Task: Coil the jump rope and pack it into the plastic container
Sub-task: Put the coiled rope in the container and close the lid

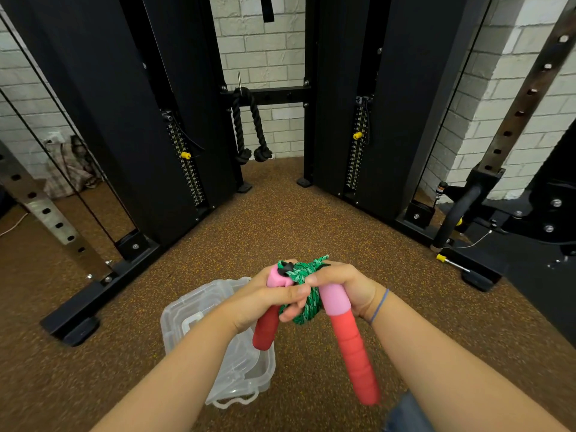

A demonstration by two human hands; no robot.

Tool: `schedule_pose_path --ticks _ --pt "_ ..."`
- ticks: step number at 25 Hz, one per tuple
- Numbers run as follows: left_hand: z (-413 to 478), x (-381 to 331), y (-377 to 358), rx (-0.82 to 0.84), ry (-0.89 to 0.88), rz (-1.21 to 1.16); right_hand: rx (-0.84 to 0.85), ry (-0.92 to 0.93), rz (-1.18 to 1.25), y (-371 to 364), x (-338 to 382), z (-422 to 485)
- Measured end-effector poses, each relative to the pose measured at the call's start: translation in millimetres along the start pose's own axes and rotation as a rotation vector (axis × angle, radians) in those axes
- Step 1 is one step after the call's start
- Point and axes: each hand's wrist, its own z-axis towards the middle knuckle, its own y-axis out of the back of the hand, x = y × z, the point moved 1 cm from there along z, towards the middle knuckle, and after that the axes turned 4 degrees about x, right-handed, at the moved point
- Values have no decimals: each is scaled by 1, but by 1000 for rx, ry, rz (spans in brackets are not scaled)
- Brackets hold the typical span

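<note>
The jump rope [304,294] has a green braided cord, bunched in a tight coil between both hands, and two pink-and-red foam handles. One handle [268,325] hangs down from my left hand [265,302], which grips its pink end and the cord. My right hand [346,288] holds the other handle [350,344] at its pink end, thumb pressed on the coil. The clear plastic container [246,369] sits on the floor below my left forearm, its lid on; my arm hides part of it.
A brown speckled rubber floor [296,219] lies all around. Black cable-machine columns [131,126] stand ahead left and right, with a black rope attachment [247,132] hanging between them. Rack feet [78,319] and a bar [455,213] flank the sides.
</note>
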Motion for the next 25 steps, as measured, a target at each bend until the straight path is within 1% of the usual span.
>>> schedule_pose_path --ticks 3,7,9,14,18,20,23,25 --pt "2 0 1 -45 -15 -28 -86 60 -31 -5 2 1" --pt "4 -1 4 -71 -31 -57 -143 155 -53 -15 5 5" --pt "4 -2 6 -91 -45 -73 -175 185 -15 -20 4 8" --pt "5 -3 10 -151 -50 -65 -340 231 149 -27 -5 19" --pt "6 -1 12 -196 -11 -108 -453 289 150 -35 -11 22" --pt "4 0 13 -201 -8 -140 -438 262 167 -36 -9 21" --pt "3 0 8 -205 -21 -148 -317 137 233 -35 4 13" --pt "5 1 4 -233 -24 -153 -278 96 233 -31 10 9"
